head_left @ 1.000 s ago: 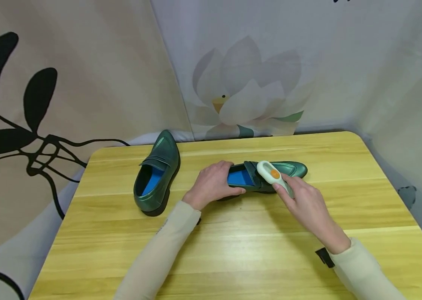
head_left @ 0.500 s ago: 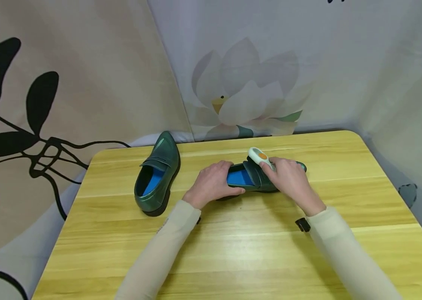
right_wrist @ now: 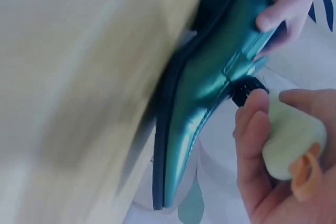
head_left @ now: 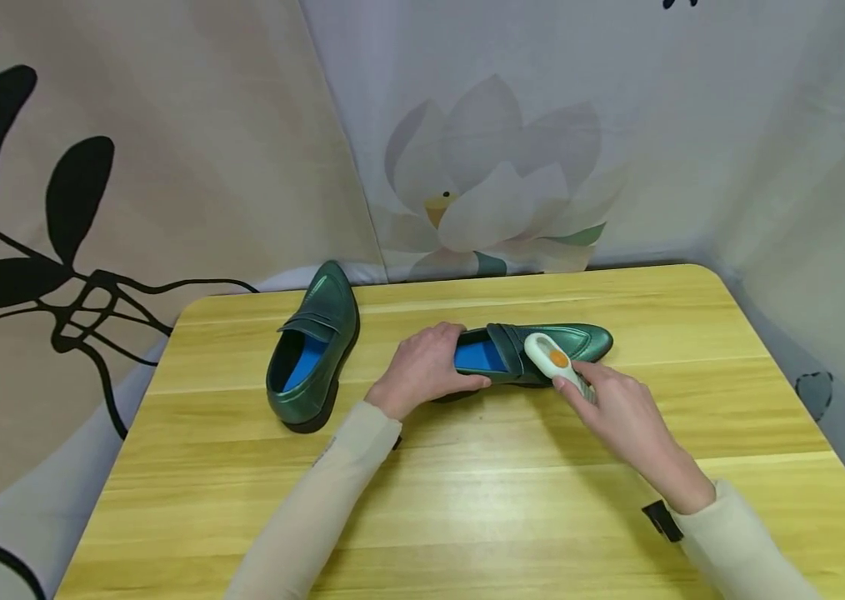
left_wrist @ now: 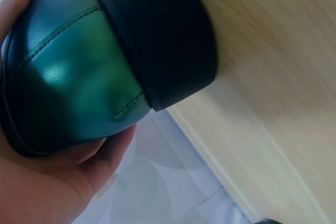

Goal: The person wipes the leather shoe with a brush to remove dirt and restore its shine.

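A green metallic loafer (head_left: 576, 337) with a blue insole lies lengthwise, toe pointing right. My left hand (head_left: 426, 362) grips it round the heel, thumb on the near side; the left wrist view shows the heel (left_wrist: 79, 77) up close. My right hand (head_left: 621, 417) holds a white brush (head_left: 548, 354) with an orange button over the loafer's vamp. In the right wrist view, the black bristles (right_wrist: 247, 90) are right at the strap, and an orange loop (right_wrist: 307, 174) hangs from the brush's handle end. Part of the handle is hidden by the fingers.
The matching green loafer (head_left: 317, 350) stands at the left of the wooden table (head_left: 467, 517), toe toward the back edge. Behind the table hangs a pale curtain (head_left: 542, 108) with a flower print.
My right hand moved the brush away over the loafer toward the back left, then returned it toward the near right. My left hand and both shoes stayed put.
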A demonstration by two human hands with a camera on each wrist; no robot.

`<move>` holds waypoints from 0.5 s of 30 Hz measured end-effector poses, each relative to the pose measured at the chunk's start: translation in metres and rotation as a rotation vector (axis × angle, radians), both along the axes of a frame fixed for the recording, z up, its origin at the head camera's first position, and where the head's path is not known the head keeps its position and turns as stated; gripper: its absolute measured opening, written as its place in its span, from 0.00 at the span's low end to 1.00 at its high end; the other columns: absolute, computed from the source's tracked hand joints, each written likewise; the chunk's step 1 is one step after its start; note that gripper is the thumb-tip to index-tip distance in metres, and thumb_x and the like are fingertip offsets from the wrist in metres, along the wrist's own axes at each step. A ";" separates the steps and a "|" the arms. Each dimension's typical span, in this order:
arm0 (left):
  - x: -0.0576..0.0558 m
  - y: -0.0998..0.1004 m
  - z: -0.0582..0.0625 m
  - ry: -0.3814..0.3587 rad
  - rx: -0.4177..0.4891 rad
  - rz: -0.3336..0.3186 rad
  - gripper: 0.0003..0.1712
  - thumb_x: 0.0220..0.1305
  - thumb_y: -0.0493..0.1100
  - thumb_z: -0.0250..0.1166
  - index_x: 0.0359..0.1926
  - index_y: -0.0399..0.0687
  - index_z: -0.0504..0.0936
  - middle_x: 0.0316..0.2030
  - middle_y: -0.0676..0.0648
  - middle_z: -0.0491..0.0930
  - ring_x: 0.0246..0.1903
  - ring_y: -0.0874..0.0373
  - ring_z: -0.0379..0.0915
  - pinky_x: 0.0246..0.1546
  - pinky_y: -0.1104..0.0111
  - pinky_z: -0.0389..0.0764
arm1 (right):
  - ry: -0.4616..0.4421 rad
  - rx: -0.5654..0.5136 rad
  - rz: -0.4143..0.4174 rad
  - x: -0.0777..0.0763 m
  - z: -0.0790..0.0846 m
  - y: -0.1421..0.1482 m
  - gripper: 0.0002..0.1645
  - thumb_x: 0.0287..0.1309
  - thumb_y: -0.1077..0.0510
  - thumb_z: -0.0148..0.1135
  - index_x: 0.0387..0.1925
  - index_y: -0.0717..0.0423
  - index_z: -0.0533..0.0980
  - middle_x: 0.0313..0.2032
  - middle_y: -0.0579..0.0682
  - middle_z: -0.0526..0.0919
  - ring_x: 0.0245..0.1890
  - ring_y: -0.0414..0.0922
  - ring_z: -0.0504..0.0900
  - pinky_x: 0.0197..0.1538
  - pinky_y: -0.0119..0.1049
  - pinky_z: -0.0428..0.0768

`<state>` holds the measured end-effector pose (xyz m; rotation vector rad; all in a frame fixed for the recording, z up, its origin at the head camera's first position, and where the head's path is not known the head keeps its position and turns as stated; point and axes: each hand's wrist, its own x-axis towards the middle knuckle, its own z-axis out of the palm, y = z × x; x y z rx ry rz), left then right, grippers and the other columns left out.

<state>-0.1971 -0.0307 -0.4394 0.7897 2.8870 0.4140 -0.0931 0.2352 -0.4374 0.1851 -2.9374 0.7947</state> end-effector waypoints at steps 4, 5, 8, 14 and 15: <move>0.002 -0.001 0.001 0.006 -0.008 0.003 0.54 0.52 0.76 0.72 0.68 0.44 0.75 0.60 0.44 0.79 0.48 0.51 0.78 0.51 0.55 0.83 | 0.031 -0.018 -0.004 0.011 -0.004 -0.002 0.31 0.74 0.46 0.61 0.59 0.70 0.78 0.39 0.59 0.85 0.24 0.46 0.74 0.24 0.38 0.70; 0.002 -0.001 0.001 0.005 -0.008 0.003 0.54 0.52 0.76 0.72 0.68 0.44 0.75 0.60 0.44 0.79 0.48 0.51 0.78 0.51 0.55 0.82 | 0.040 -0.017 -0.007 0.009 -0.004 -0.003 0.31 0.74 0.46 0.61 0.59 0.70 0.79 0.41 0.60 0.85 0.25 0.46 0.75 0.24 0.38 0.72; 0.002 -0.001 0.001 0.002 -0.009 0.003 0.54 0.52 0.76 0.72 0.68 0.43 0.74 0.60 0.44 0.79 0.48 0.51 0.78 0.51 0.55 0.82 | 0.038 -0.012 0.000 -0.007 -0.002 -0.007 0.29 0.75 0.45 0.59 0.58 0.68 0.79 0.35 0.57 0.84 0.24 0.47 0.75 0.24 0.40 0.71; 0.002 0.001 -0.001 0.004 0.002 0.005 0.53 0.53 0.75 0.72 0.68 0.43 0.75 0.58 0.44 0.80 0.46 0.52 0.78 0.48 0.56 0.83 | -0.058 0.054 0.023 -0.057 0.012 -0.016 0.29 0.77 0.42 0.53 0.54 0.64 0.81 0.21 0.48 0.74 0.18 0.45 0.69 0.20 0.39 0.66; 0.002 0.001 0.000 0.004 0.004 0.007 0.53 0.53 0.75 0.72 0.68 0.43 0.75 0.58 0.44 0.80 0.46 0.52 0.78 0.48 0.56 0.83 | -0.082 0.063 0.023 -0.063 0.014 -0.018 0.29 0.78 0.42 0.52 0.53 0.64 0.81 0.20 0.48 0.72 0.17 0.46 0.69 0.20 0.39 0.65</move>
